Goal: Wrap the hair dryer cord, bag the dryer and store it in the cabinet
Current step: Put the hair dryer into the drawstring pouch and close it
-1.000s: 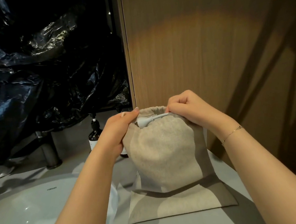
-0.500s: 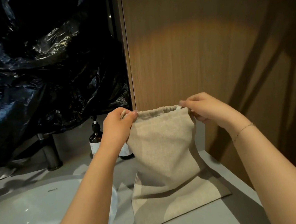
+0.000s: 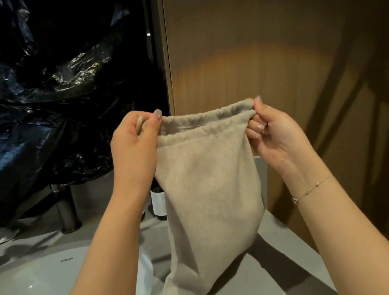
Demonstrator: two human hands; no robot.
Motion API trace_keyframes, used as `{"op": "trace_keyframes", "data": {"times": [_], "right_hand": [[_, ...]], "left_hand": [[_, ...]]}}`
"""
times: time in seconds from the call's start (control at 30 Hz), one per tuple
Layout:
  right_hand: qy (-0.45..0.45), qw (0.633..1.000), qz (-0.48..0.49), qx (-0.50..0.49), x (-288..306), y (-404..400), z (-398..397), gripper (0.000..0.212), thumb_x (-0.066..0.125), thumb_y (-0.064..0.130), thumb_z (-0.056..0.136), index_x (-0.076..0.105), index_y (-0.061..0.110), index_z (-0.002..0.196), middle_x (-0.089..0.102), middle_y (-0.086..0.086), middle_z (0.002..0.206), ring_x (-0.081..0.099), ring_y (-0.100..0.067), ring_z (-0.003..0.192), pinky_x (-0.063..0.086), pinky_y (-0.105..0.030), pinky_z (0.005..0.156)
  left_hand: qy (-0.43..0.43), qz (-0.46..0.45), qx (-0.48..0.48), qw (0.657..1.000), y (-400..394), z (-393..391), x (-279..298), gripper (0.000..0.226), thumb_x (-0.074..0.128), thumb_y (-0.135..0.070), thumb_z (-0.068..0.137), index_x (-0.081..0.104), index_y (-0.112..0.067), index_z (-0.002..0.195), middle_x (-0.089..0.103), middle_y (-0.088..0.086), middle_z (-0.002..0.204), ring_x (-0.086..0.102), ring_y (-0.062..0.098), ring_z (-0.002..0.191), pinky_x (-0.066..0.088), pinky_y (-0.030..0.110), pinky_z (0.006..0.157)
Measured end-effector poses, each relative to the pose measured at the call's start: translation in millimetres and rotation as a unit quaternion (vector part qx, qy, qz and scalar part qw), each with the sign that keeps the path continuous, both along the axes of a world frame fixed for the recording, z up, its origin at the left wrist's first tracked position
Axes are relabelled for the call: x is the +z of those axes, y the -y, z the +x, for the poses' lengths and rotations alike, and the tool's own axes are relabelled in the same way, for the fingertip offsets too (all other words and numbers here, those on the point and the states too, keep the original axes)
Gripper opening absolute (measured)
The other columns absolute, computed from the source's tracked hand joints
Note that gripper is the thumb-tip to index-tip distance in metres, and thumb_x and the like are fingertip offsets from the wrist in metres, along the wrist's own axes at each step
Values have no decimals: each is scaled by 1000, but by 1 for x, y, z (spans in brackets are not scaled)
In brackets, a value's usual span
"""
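Now: left hand [image 3: 134, 150] grip pinches bag [image 3: 207, 193] rim; right hand [image 3: 275, 134] likewise; bag contents hidden

Bare forearms, one bracelet.
I saw no sleeves on either arm; a thin chain bracelet [image 3: 311, 189] with small beads circled the right wrist, and the nails looked polished.

Basin [image 3: 36, 293] rim mark and bottle [image 3: 158, 202] label unreadable.
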State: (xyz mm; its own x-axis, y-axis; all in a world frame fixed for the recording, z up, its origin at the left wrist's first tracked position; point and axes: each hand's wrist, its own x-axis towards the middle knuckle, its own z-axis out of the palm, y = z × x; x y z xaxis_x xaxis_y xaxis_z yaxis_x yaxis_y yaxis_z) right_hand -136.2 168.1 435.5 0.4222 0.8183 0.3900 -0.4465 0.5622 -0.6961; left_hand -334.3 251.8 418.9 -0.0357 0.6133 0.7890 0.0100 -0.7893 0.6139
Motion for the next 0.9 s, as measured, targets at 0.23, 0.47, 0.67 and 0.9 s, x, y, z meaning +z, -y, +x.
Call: {"op": "trace_keyframes", "data": {"times": [0.23,0.47,0.67,0.9], "right_hand": [[-122,992,3,29,-22,-31,33,24,37,22,104,56,7,103,40,2,51,33,-5,40,34,-16,36],[-269,962,5,50,-34,-33,54,30,36,20,104,59,9,87,37,0,55,32,-7,41,32,-15,38],[-155,988,-11,11,-34,-25,72,30,35,17,104,64,7,104,43,0,54,41,-6,43,40,-15,43],[133,987,-94,0,-28,-12,66,35,40,-3,99,66,9,119,69,-5,85,56,-10,61,50,-17,53]], "left_hand": [[-209,-53,132,968,-29,-5,-23,48,33,-41,104,58,-11,76,58,7,52,57,18,48,51,36,55],[245,-373,-256,858,-41,-4,-23,33,38,-33,105,55,-10,89,35,-9,40,26,2,30,24,14,32],[430,-372,-386,726,-42,-5,-25,25,43,-21,103,61,-5,97,71,6,83,69,9,70,55,15,58],[-236,-47,118,963,-42,1,-44,36,33,-26,105,60,-25,129,59,1,121,51,22,117,40,30,95]]}}
